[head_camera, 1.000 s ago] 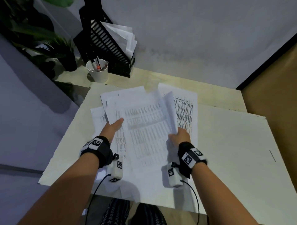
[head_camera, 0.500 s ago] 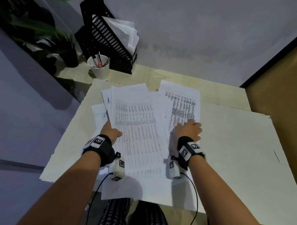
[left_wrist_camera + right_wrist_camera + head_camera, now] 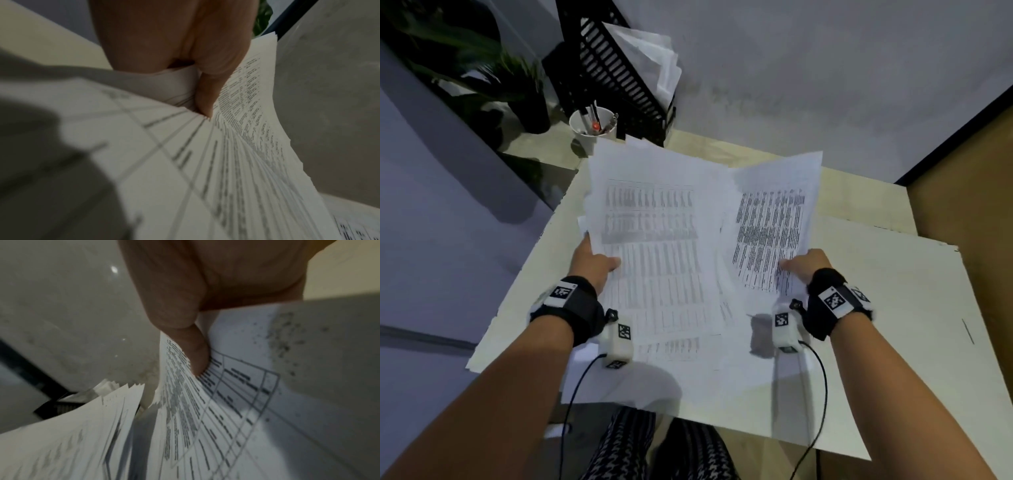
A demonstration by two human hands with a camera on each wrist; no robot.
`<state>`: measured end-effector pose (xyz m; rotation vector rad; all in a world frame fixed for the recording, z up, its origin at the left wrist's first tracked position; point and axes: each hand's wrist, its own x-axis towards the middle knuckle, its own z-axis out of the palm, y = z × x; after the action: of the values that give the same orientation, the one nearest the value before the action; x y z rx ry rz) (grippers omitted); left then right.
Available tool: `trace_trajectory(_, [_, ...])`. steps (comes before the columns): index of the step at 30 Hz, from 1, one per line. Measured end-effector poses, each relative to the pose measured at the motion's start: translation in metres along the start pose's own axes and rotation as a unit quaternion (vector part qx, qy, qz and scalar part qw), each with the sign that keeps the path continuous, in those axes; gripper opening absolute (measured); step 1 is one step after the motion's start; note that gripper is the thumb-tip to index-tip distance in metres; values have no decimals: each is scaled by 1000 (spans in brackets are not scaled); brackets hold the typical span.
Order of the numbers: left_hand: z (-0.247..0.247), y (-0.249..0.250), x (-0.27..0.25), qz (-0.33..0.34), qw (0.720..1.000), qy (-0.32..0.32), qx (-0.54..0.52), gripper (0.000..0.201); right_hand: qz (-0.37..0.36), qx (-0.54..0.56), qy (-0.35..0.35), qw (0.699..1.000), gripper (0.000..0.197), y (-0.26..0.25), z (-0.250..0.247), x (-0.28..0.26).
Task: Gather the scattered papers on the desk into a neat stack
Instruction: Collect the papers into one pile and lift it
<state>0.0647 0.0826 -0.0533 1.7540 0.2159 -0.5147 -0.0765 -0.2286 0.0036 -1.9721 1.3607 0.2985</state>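
Observation:
Several printed papers (image 3: 664, 246) are lifted off the pale desk (image 3: 893, 308), tilted up toward me. My left hand (image 3: 594, 263) grips the left edge of the bundle, thumb on top; the left wrist view shows that thumb (image 3: 207, 97) pressed onto the sheets (image 3: 185, 170). My right hand (image 3: 804, 265) pinches a right-hand sheet (image 3: 770, 236) with dense print, which overlaps the bundle and sticks out to the right. Its thumb (image 3: 195, 353) lies on the printed page (image 3: 226, 402) in the right wrist view. The fingers under the paper are hidden.
A black file rack (image 3: 613, 75) holding papers stands at the back left. Beside it are a white cup (image 3: 592, 130) with pens and a dark plant (image 3: 482, 75). A grey wall rises behind the desk. The desk's right half (image 3: 893, 359) is bare.
Both hands, which lay on the papers flat on the desk, now grip their side edges and have lifted the sheets up and toward the back.

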Motion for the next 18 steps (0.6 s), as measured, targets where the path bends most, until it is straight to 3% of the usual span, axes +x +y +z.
trace_trajectory(5, [-30, 0, -5, 2, 999, 23, 25, 58, -9, -110, -15, 994, 43, 19, 22, -15])
trace_trajectory(7, [-34, -10, -5, -5, 999, 24, 40, 61, -1, -139, 1, 990, 50, 26, 35, -21])
trace_trajectory(11, [-28, -26, -2, -23, 997, 25, 70, 67, 29, -67, 1, 997, 75, 30, 51, -29])
trace_trajectory(15, [-21, -40, 2, -33, 998, 22, 52, 70, 42, -37, -49, 997, 45, 25, 52, -28])
trace_trajectory(18, [-17, -40, 5, -31, 998, 15, 53, 68, 27, -38, -61, 997, 67, 19, 41, -27])
